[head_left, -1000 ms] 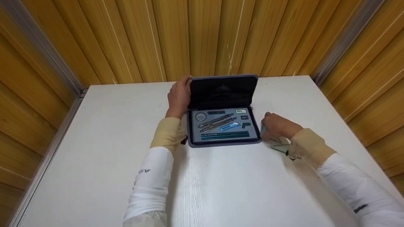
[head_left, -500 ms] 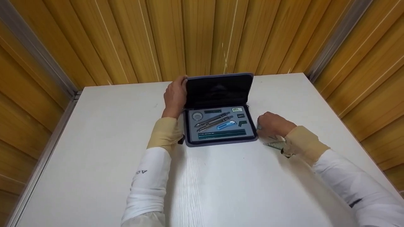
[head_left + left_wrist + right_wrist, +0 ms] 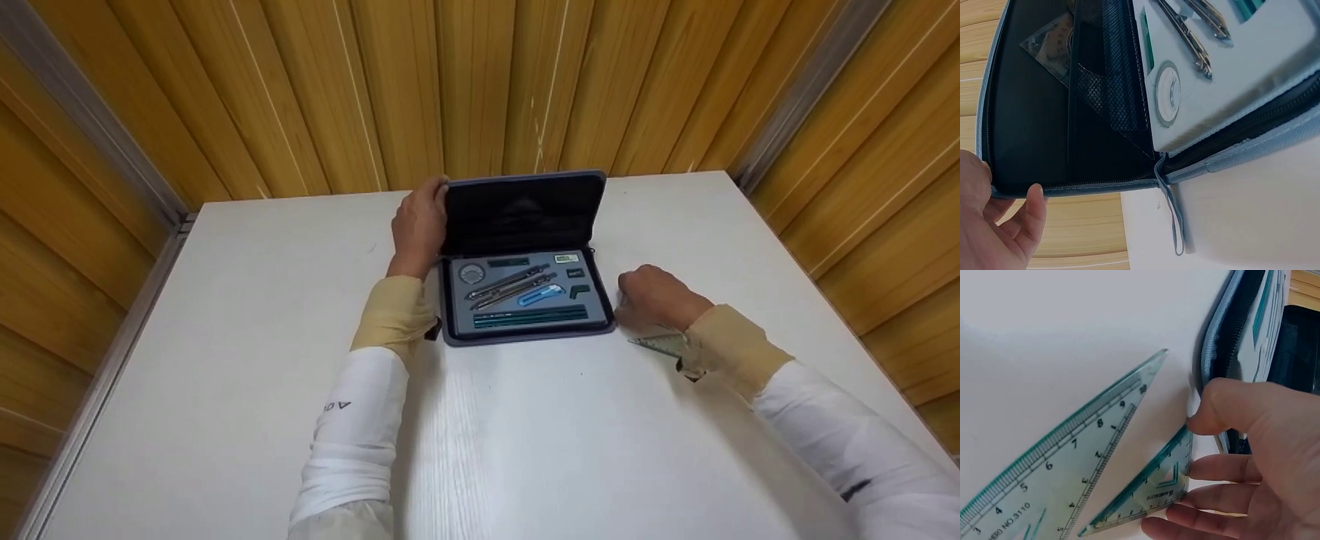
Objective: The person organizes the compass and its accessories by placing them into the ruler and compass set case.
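A zip-up drawing set case (image 3: 525, 337) stands open on the table, its dark lid raised. My left hand (image 3: 420, 225) grips the lid's left upper corner; in the left wrist view the thumb and fingers are around the zipped edge. My right hand (image 3: 656, 296) is just right of the case. In the right wrist view its thumb and fingers hold a small clear set square (image 3: 1154, 481) by its edge. Beside it on the table lies a larger set square (image 3: 1067, 461), marked with a scale and partly under my wrist in the head view.
In the case's grey insert lie two compasses (image 3: 510, 289), a blue cutter (image 3: 541, 295), several green pencils (image 3: 529, 316), a round white disc (image 3: 471, 274) and an eraser (image 3: 566, 259). A strap (image 3: 1171, 208) hangs from the case's hinge side. Wood-look panels (image 3: 487, 82) rise behind the table.
The head view has shifted slightly. A bit of the small set square that showed left of my right hand is now hidden by the hand. My left hand stays on the lid.
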{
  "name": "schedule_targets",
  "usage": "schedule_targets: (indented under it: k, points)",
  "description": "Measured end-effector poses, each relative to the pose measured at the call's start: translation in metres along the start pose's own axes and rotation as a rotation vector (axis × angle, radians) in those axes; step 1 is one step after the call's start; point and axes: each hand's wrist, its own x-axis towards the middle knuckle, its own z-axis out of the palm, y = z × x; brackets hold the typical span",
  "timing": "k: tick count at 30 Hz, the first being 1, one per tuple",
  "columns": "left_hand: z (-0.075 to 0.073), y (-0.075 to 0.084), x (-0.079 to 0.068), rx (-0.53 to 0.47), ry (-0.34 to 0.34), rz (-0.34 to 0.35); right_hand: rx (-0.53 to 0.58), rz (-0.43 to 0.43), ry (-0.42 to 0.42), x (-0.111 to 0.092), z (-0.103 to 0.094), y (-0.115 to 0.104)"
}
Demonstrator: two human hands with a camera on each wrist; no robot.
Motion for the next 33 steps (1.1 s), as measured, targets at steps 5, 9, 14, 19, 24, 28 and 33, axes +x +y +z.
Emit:
schedule_targets:
  k: [5, 9, 14, 19, 24, 28, 33]
  points:
    - [-0.0007, 0.0002, 0.0002, 0.008, -0.001, -0.002, 0.021, -0.001, -0.027, -0.0011, -0.0025, 0.0012]
    - [-0.0015, -0.0003, -0.0010, 0.015, 0.003, -0.005, 0.044, 0.019, -0.073, -0.0022, -0.0062, 0.0003]
    - [-0.0028, -0.0003, -0.0011, 0.012, 0.008, 0.006, 0.035, 0.015, -0.070, -0.0044, -0.0070, -0.0005]
    - [-0.0041, -0.0014, 0.0000, 0.008, 0.021, -0.003, 0.020, -0.018, -0.021, -0.0024, -0.0047, -0.0013]
    - [-0.0028, -0.0017, -0.0018, 0.013, 0.002, -0.021, 0.073, 0.012, -0.057, -0.0002, -0.0052, -0.0013]
    - [-0.0027, -0.0002, -0.0012, 0.017, -0.011, -0.024, 0.102, 0.047, -0.073, 0.0004, -0.0063, -0.0025]
    - [-0.0041, -0.0009, 0.0000, 0.011, 0.011, -0.015, 0.079, 0.057, -0.016, -0.0016, 0.0004, -0.0068]
